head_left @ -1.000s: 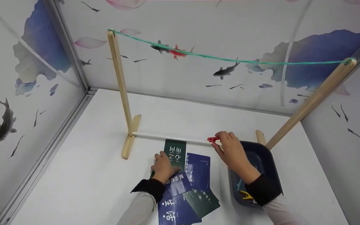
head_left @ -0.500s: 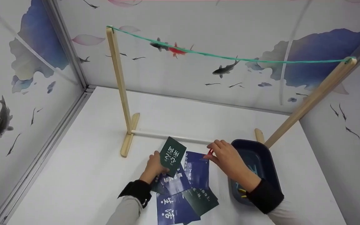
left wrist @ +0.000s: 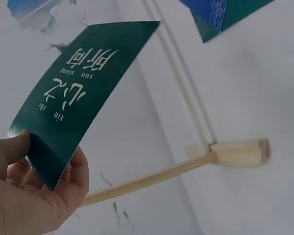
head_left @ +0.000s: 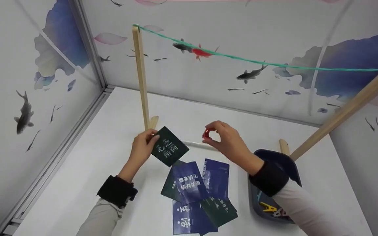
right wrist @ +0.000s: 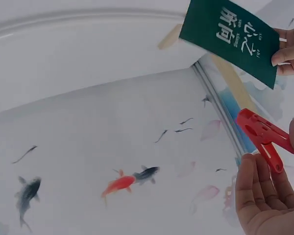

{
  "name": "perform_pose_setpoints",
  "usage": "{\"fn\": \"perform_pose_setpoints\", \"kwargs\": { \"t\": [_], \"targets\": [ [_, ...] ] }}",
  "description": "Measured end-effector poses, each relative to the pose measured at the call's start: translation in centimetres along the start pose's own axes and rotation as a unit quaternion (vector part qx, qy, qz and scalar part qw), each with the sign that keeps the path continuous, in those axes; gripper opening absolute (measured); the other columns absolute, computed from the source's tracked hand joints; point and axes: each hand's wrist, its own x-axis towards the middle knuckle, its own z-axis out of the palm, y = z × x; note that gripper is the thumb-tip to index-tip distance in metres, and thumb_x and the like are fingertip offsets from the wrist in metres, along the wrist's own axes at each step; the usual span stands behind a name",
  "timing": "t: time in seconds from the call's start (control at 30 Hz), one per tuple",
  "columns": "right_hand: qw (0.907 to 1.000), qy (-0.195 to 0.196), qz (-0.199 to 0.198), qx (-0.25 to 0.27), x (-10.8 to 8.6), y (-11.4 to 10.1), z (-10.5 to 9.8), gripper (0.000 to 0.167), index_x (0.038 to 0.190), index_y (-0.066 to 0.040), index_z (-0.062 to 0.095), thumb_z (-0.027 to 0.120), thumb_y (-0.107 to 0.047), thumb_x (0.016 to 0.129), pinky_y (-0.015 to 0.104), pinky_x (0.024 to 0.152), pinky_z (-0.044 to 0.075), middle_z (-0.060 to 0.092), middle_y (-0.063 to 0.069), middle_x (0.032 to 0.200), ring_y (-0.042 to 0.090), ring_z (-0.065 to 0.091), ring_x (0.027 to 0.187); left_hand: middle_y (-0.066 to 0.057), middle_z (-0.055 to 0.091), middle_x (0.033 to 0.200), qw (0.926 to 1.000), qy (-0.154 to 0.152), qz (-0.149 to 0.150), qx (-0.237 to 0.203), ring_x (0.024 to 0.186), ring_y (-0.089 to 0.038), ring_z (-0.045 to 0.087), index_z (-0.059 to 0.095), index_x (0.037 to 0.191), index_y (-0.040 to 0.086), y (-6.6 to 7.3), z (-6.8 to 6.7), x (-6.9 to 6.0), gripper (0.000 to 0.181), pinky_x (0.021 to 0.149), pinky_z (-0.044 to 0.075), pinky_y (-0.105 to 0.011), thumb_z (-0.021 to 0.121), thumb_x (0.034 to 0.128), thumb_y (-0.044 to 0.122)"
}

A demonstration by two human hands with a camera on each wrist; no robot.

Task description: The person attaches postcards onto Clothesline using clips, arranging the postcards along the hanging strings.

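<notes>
My left hand pinches a dark green card with white characters by its corner, held up above the table. In the left wrist view the thumb lies on the front of the card and the fingers behind it. Between thumb and fingertips my right hand pinches a red clothespin, a short way right of the card. The right wrist view shows the clothespin apart from the card. Below lie overlapping blue cards and green cards.
Two wooden posts hold a green string stretched across above the table. A white rod runs low between them. At the right, a dark blue bin holds several clothespins, one yellow, partly under my right forearm.
My left hand has lifted the green card off the pile, up and to the left. The right hand has moved left and up with the red clothespin. The head view has shifted.
</notes>
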Motion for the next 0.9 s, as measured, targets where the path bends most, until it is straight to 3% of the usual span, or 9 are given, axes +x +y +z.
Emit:
{"fn": "perform_pose_setpoints", "kwargs": {
  "t": [0.2, 0.4, 0.57, 0.73, 0.8, 0.9],
  "targets": [
    [0.9984, 0.015, -0.035, 0.041, 4.8, -1.3, -1.0, 0.031, 0.107, 0.0, 0.059, 0.071, -0.014, 0.082, 0.038, 0.079, 0.053, 0.068, 0.011, 0.094, 0.024, 0.065, 0.092, -0.017, 0.066, 0.097, 0.9985, 0.012, 0.052, 0.006, 0.085, -0.025, 0.06, 0.062, 0.108, -0.001, 3.4, -2.5, 1.1, 0.018, 0.079, 0.048, -0.038, 0.053, 0.0945, 0.007],
    [0.9915, 0.054, -0.053, 0.106, 9.8, -3.5, -1.9, 0.04, 0.116, 0.004, 0.057, 0.071, -0.013, 0.082, 0.03, 0.081, 0.053, 0.068, 0.013, 0.094, 0.022, 0.065, 0.09, -0.02, 0.068, 0.105, 0.9938, 0.089, 0.066, -0.012, 0.096, -0.03, 0.063, 0.064, 0.107, -0.004, 6.5, -4.8, 3.2, 0.02, 0.089, 0.048, -0.041, 0.061, 0.0897, 0.006],
    [0.9786, 0.11, -0.038, 0.17, 14.7, -5.7, -4.0, 0.038, 0.112, 0.005, 0.059, 0.072, -0.012, 0.081, 0.023, 0.083, 0.053, 0.07, 0.014, 0.097, 0.018, 0.067, 0.089, -0.02, 0.067, 0.107, 0.9877, 0.132, 0.084, -0.012, 0.097, -0.029, 0.061, 0.064, 0.109, -0.005, 10.1, -6.7, 6.2, 0.022, 0.091, 0.046, -0.04, 0.06, 0.0911, 0.008],
    [0.9785, 0.149, -0.072, 0.122, 19.7, -7.5, -6.4, 0.031, 0.103, 0.005, 0.061, 0.068, -0.019, 0.085, 0.018, 0.083, 0.05, 0.07, 0.012, 0.097, 0.016, 0.065, 0.088, -0.016, 0.067, 0.109, 0.9798, 0.175, 0.095, 0.016, 0.096, -0.026, 0.06, 0.064, 0.111, -0.001, 12.9, -8.6, 9.2, 0.022, 0.092, 0.044, -0.037, 0.055, 0.094, 0.01],
    [0.9784, 0.164, -0.085, 0.094, 21.5, -7.9, -7.0, 0.027, 0.098, 0.004, 0.062, 0.065, -0.02, 0.087, 0.016, 0.083, 0.049, 0.07, 0.012, 0.096, 0.016, 0.066, 0.086, -0.015, 0.067, 0.111, 0.9781, 0.188, 0.086, 0.026, 0.098, -0.025, 0.06, 0.064, 0.112, 0.0, 13.8, -9.2, 10.0, 0.023, 0.093, 0.043, -0.037, 0.054, 0.0947, 0.011],
    [0.9765, 0.178, -0.075, 0.095, 23.6, -8.3, -6.9, 0.021, 0.09, 0.004, 0.064, 0.062, -0.017, 0.089, 0.014, 0.081, 0.049, 0.07, 0.013, 0.093, 0.017, 0.067, 0.084, -0.012, 0.066, 0.114, 0.98, 0.185, 0.059, 0.041, 0.102, -0.024, 0.059, 0.063, 0.114, 0.004, 14.8, -9.6, 10.8, 0.024, 0.097, 0.04, -0.037, 0.052, 0.096, 0.014]
  ]
}}
